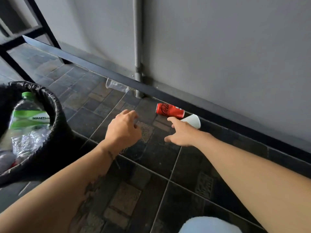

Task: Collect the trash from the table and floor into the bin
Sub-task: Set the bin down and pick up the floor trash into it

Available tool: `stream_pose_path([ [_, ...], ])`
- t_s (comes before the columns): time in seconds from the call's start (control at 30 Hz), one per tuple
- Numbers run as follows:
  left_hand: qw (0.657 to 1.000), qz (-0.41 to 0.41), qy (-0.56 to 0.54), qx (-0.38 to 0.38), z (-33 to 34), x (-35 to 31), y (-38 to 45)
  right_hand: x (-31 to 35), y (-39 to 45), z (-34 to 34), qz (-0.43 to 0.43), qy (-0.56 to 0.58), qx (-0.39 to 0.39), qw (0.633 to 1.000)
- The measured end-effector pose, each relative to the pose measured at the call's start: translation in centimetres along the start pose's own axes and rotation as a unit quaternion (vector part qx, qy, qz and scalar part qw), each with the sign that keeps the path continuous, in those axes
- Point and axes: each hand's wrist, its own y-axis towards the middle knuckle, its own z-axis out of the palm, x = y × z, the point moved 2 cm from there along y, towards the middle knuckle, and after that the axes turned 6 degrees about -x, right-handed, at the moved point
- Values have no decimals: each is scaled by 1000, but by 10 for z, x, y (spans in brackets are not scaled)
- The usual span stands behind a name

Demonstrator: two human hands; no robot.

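While both hands hold nothing, the right hand (182,132) reaches with spread fingers toward the red can (170,110) at 1 o'clock; the left hand (123,127) hangs loosely curled.

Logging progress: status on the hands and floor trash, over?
Both hands empty; right hand reaching for red can. White cup, clear cup on floor. Path clear.

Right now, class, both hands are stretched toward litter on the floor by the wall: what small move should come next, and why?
Probably the right hand should reach a little further and close its fingers round the red can. The can lies on its side just past the fingertips, not yet gripped, and the bin stands open nearby.
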Motion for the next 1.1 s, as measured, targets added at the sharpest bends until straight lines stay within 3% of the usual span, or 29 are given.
stream_pose_path([
  [0.23,990,34,85,108,15,-46,37,-52,5,10,63,138,-30,988],
  [0.4,973,50,133,180,44,-55,58,-57,13,28,13,-38,-33,999],
  [0.57,971,90,149,167,85,-30,91,-57,45,26,-90,-265,-106,954],
  [0.73,971,171,134,99,140,-17,119,-64,72,31,-112,-371,-139,911],
  [0.87,951,253,160,73,179,-17,135,-71,83,44,-100,-433,-131,886],
  [1.1,945,242,192,103,183,-16,141,-70,77,43,-95,-472,-109,870],
])
